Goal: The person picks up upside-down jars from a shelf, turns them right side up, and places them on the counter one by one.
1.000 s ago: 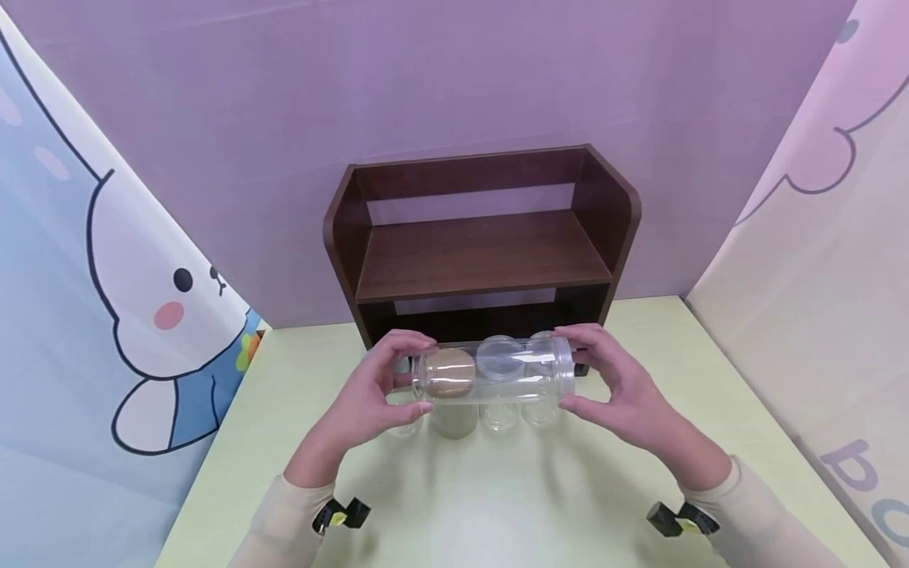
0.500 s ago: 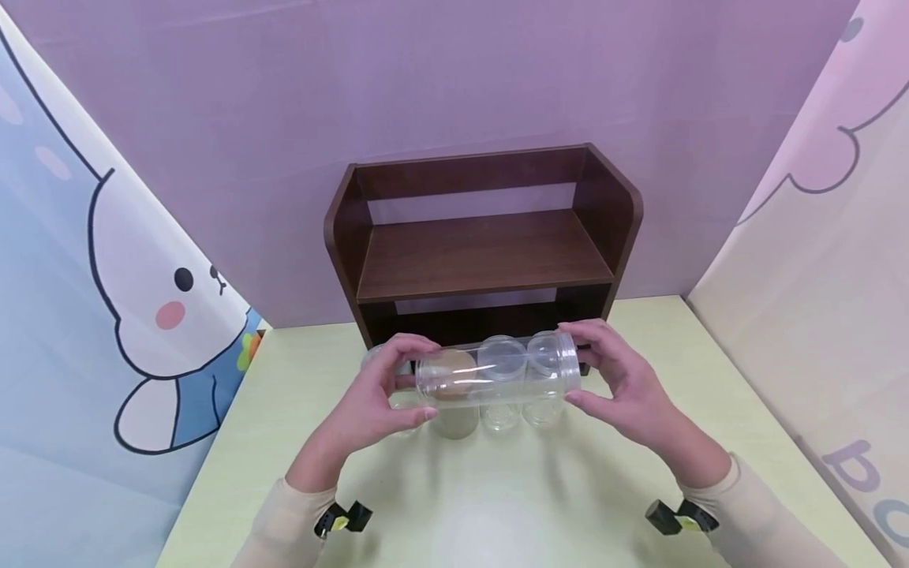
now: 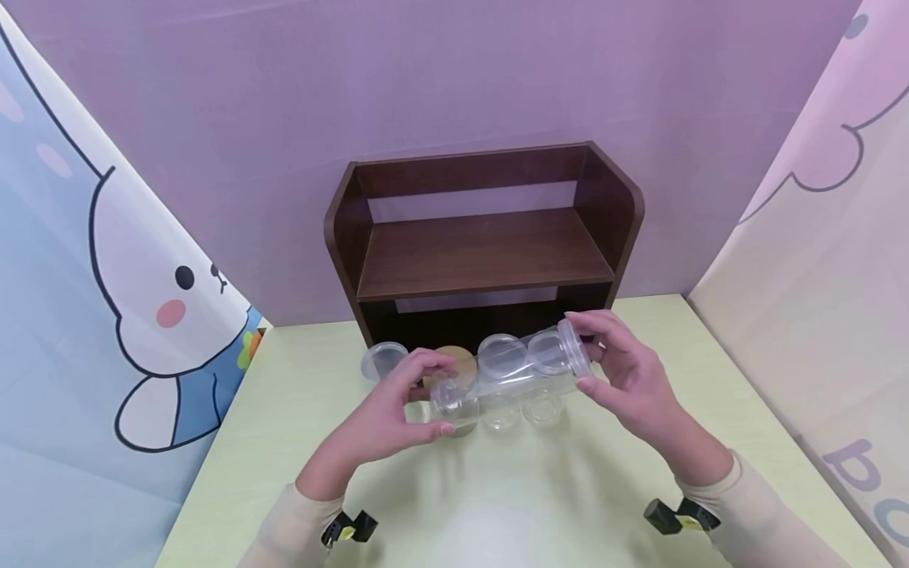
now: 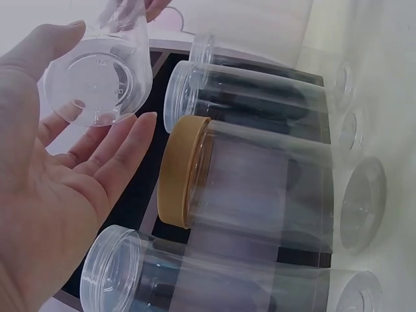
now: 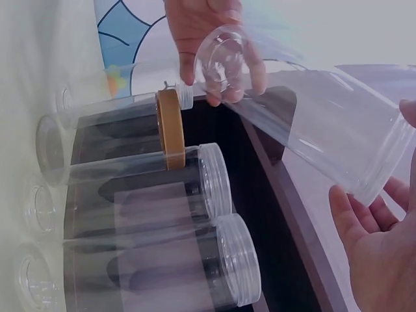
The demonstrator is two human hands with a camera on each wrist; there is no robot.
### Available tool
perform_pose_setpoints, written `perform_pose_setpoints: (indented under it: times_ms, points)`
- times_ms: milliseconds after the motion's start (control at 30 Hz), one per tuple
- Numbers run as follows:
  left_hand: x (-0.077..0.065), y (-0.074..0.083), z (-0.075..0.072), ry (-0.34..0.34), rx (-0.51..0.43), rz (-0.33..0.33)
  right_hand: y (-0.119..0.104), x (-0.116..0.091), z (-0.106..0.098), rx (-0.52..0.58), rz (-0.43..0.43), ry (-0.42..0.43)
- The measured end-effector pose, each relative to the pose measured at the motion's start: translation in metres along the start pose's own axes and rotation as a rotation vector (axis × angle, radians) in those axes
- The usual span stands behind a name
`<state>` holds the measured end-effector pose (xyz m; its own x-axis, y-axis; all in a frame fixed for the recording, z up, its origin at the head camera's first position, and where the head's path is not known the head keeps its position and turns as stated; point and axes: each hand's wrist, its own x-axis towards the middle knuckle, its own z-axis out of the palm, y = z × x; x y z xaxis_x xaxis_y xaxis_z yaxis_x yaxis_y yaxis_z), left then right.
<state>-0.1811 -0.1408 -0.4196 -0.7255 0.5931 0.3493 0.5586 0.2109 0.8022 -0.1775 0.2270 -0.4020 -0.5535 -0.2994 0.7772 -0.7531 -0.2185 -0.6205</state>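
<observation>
A clear plastic jar (image 3: 507,386) with a clear lid is held sideways above the table, its base end tilted lower to the left. My left hand (image 3: 387,414) holds the base end, thumb on the near side and fingers on the far side. In the left wrist view, fingers of the left hand (image 4: 71,156) show partly through the clear base (image 4: 94,81). My right hand (image 3: 632,379) grips the lid end between thumb and fingers. In the right wrist view, the right hand's fingertips (image 5: 344,205) lie at the lid's rim (image 5: 383,169).
Behind the held jar stand a jar with a tan lid (image 4: 182,172) and several clear-lidded jars (image 5: 224,260), upright in a row on the pale table (image 3: 454,505). A dark brown two-tier shelf (image 3: 483,252) stands behind them, against a purple backdrop (image 3: 454,79).
The jar has tilted, its left end dropping toward me while the lid end has risen slightly. My left hand has moved down and right with it, uncovering a clear lid at the left.
</observation>
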Motion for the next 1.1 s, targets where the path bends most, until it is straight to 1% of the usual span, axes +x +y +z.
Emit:
perform_pose_setpoints:
  times_ms: [133, 367, 567, 867, 1100]
  points:
    - [0.0, 0.001, 0.003, -0.012, 0.022, -0.01, -0.003, 0.003, 0.002, 0.001, 0.008, 0.02]
    - [0.001, 0.002, 0.011, -0.036, 0.046, -0.051, -0.008, 0.009, 0.008, -0.052, 0.05, 0.054]
    - [0.001, -0.003, 0.022, -0.05, 0.065, -0.036, -0.011, 0.013, 0.014, -0.029, 0.035, 0.033]
    - [-0.003, -0.002, 0.032, -0.071, 0.102, -0.096, -0.012, 0.018, 0.021, -0.022, 0.036, 0.007]
    - [-0.003, -0.002, 0.037, -0.097, 0.093, -0.132, -0.014, 0.018, 0.025, -0.041, 0.061, -0.008]
